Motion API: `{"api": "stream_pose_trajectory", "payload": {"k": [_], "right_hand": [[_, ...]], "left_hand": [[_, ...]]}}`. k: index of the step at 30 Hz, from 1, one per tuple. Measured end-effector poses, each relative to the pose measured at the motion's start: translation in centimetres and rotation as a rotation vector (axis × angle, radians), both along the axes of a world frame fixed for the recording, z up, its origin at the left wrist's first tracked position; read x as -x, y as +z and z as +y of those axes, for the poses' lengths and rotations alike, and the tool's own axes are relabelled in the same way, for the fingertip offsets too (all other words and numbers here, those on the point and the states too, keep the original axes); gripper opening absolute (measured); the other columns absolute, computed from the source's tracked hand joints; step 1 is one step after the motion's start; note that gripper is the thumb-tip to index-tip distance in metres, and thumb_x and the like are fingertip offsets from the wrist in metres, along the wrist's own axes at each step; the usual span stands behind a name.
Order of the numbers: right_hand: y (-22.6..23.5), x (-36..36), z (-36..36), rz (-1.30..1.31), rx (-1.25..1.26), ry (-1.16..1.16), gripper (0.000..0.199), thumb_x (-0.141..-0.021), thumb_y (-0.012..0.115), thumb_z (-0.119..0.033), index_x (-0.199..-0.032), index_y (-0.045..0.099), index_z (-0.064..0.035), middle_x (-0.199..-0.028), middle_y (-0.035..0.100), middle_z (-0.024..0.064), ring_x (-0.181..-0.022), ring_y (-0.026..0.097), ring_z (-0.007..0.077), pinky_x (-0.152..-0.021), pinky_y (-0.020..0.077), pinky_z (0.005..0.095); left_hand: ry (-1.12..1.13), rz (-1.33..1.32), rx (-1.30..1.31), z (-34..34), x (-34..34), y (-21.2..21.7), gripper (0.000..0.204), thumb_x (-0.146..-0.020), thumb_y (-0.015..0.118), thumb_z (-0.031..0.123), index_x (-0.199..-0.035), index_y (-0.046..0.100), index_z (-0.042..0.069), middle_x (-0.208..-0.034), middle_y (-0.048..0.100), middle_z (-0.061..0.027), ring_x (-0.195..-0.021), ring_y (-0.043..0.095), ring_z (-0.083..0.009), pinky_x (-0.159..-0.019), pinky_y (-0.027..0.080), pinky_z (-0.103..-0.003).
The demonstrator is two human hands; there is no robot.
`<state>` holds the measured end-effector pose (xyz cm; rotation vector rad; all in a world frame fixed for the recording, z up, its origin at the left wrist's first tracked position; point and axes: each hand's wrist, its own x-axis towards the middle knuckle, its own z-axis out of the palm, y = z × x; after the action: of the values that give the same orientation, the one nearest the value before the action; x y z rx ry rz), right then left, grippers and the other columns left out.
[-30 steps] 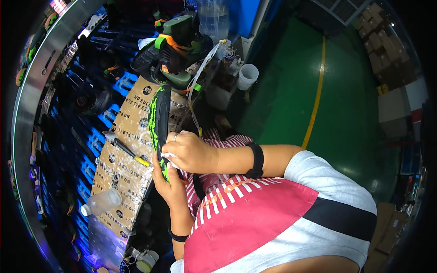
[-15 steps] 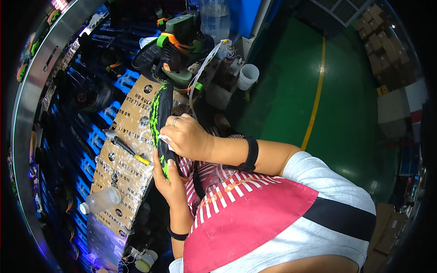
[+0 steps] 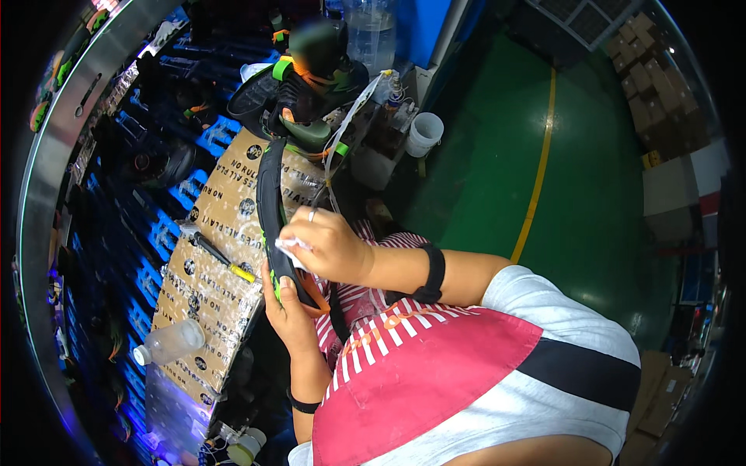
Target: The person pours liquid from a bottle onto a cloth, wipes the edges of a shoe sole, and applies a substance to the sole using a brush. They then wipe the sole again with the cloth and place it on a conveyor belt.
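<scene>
My left hand (image 3: pixel 291 317) is closed round the near end of a black shoe (image 3: pixel 270 186) with green patches on its side. Its dark side wall faces up, and an orange part shows near the hand. In my right hand (image 3: pixel 332 245) a crumpled white cloth (image 3: pixel 291 247) is pinched, held against or just over the shoe's edge; actual contact cannot be made out. Beneath the shoe lies a printed cardboard sheet (image 3: pixel 221 299) on the bench. A slim brush-like tool (image 3: pixel 221 258) with a black and yellow handle rests left of the shoe.
A translucent plastic bottle (image 3: pixel 172 342) lies on the cardboard's near part. Several dark shoes with orange and green straps (image 3: pixel 307 97) are piled at the far end. A white bucket (image 3: pixel 424 133) stands beyond on the right. Blue racks (image 3: pixel 159 237) run along the left.
The shoe has rolled in my left hand, so less green and more dark side wall shows. My right hand with the cloth has shifted slightly right and nearer to me.
</scene>
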<state>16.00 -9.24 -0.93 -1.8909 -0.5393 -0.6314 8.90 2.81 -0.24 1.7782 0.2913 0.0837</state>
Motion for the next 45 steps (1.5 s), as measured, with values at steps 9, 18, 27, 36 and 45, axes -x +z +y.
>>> {"api": "stream_pose_trajectory", "payload": {"k": [9,18,27,36,45], "right_hand": [[0.4,-0.9,-0.6,-0.029,0.086,0.027,0.011,-0.071,0.062,-0.005,-0.081,0.059,-0.0045,-0.074,0.056,0.0072,-0.066,0.055,0.0255,-0.061,0.0419,0.0339],[-0.2,-1.2,-1.0,-0.036,0.146,0.022,0.012,-0.069,0.062,-0.005,-0.08,0.058,-0.0054,-0.074,0.055,0.0055,-0.067,0.054,0.0241,-0.061,0.0399,0.0336],[0.0,-1.6,-2.0,-0.05,0.317,0.089,0.015,-0.067,0.061,-0.005,-0.082,0.058,-0.0044,-0.078,0.052,0.0069,-0.071,0.053,0.0235,-0.065,0.0393,0.034],[0.6,-1.6,-2.5,-0.045,0.443,0.168,0.007,-0.065,0.058,-0.01,-0.07,0.057,-0.0062,-0.072,0.053,0.007,-0.071,0.056,0.0224,-0.063,0.0388,0.0337],[1.0,-1.1,-2.1,-0.092,0.526,0.276,0.007,-0.066,0.056,-0.01,-0.071,0.055,-0.0059,-0.072,0.052,0.006,-0.07,0.055,0.0213,-0.065,0.0388,0.0334]], "left_hand": [[0.002,-0.026,-0.008,-0.6,0.1,-0.2,0.047,-0.09,0.044,0.022,-0.128,0.039,-0.005,-0.104,0.056,-0.0138,-0.088,0.052,-0.016,-0.079,0.042,-0.027],[-0.021,0.012,-0.024,-0.3,0.4,-0.7,0.048,-0.092,0.041,0.025,-0.129,0.038,-0.006,-0.118,0.051,-0.0174,-0.104,0.049,-0.0191,-0.091,0.037,-0.029],[-0.034,0.047,-0.099,-0.7,0.4,0.2,0.043,-0.09,0.045,0.02,-0.126,0.043,-0.003,-0.11,0.055,-0.0139,-0.093,0.051,-0.0146,-0.083,0.04,-0.026],[-0.039,-0.08,-0.285,0.0,0.5,-1.7,0.043,-0.084,0.055,0.016,-0.124,0.049,0.003,-0.09,0.053,-0.0117,-0.075,0.051,-0.0176,-0.069,0.041,-0.029],[-0.023,-0.055,-0.202,0.2,0.5,-1.7,0.041,-0.084,0.054,0.014,-0.123,0.049,0.001,-0.095,0.054,-0.013,-0.078,0.053,-0.0174,-0.069,0.043,-0.029]]}}
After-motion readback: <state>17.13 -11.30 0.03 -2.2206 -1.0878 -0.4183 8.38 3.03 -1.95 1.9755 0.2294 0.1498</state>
